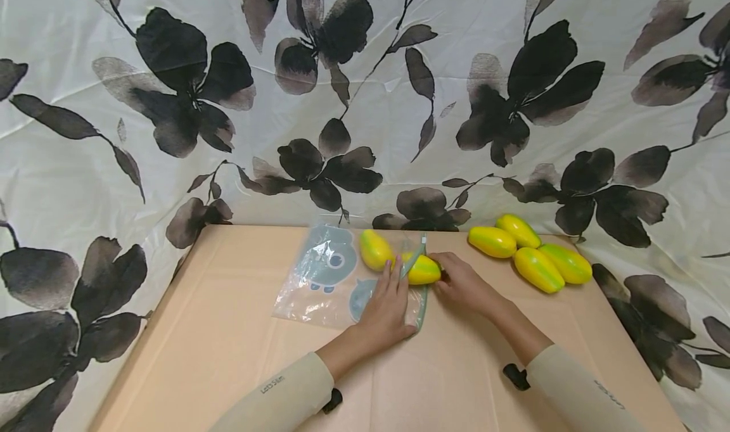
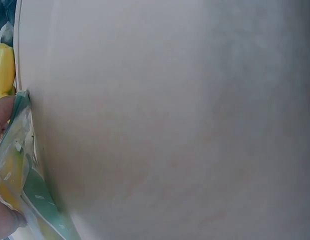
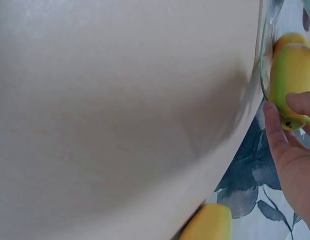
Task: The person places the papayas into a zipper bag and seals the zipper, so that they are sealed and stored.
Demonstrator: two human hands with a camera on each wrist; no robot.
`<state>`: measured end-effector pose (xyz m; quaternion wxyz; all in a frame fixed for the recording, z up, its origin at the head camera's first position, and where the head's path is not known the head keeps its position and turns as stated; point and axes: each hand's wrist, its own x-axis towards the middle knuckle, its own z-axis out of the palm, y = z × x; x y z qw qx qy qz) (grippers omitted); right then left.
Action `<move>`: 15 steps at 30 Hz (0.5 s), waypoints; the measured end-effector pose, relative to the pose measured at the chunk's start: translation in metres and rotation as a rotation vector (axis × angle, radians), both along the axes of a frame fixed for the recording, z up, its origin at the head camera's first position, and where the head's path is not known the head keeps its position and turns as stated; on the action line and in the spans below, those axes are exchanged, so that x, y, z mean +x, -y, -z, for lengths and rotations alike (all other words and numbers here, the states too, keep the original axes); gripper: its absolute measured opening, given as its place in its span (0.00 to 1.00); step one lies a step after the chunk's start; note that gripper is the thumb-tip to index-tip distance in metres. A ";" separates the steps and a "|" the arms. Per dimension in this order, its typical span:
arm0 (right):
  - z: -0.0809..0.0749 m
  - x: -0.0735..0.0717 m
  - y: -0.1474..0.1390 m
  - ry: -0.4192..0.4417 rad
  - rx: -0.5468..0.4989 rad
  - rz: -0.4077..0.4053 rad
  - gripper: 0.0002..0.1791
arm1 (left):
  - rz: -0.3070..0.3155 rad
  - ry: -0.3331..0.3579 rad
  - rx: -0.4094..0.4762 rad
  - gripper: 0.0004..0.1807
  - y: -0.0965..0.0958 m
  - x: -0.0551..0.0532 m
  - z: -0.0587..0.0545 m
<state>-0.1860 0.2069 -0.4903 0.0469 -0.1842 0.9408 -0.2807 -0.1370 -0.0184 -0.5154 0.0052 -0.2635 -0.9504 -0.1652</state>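
Observation:
A clear zip bag [image 1: 308, 302] with blue cartoon prints and a green zip edge lies on the board, its mouth facing right. One yellow-green mango [image 1: 375, 249] is inside. My left hand [image 1: 385, 308] rests across the bag near the mouth, fingers straight and thumb spread at the zip edge. With my right hand [image 1: 464, 287] I grip the outer end of a second mango [image 1: 424, 270], which lies partly within the bag's mouth. In the right wrist view, the thumb [image 3: 301, 104] lies on this mango and fingers are at its stem end.
Several more mangoes [image 1: 538, 269] are grouped at the board's back right. The tan board [image 1: 228, 330] ends at a white cloth [image 1: 399, 128] with dark flowers, which rises behind it and shows along both sides.

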 end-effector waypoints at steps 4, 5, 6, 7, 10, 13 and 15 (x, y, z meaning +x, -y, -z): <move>0.001 -0.002 -0.001 0.001 -0.056 -0.002 0.33 | -0.001 -0.016 -0.006 0.68 0.000 0.000 0.001; 0.002 -0.002 0.000 -0.003 -0.071 0.002 0.32 | -0.001 -0.021 -0.007 0.69 0.000 0.000 0.002; 0.002 -0.003 0.001 -0.007 -0.088 0.005 0.31 | -0.001 -0.027 -0.011 0.69 -0.001 0.000 0.002; 0.002 -0.004 0.001 -0.011 -0.104 0.005 0.29 | 0.000 -0.032 -0.014 0.69 -0.001 0.000 0.002; 0.004 -0.006 0.004 -0.025 -0.137 0.000 0.27 | 0.004 -0.048 -0.031 0.69 -0.002 0.001 0.001; 0.005 -0.008 0.007 -0.037 -0.159 -0.012 0.26 | 0.015 -0.068 -0.046 0.70 -0.002 0.001 0.000; 0.005 -0.009 0.010 -0.040 -0.165 -0.006 0.26 | 0.023 -0.081 -0.054 0.70 -0.003 0.001 0.000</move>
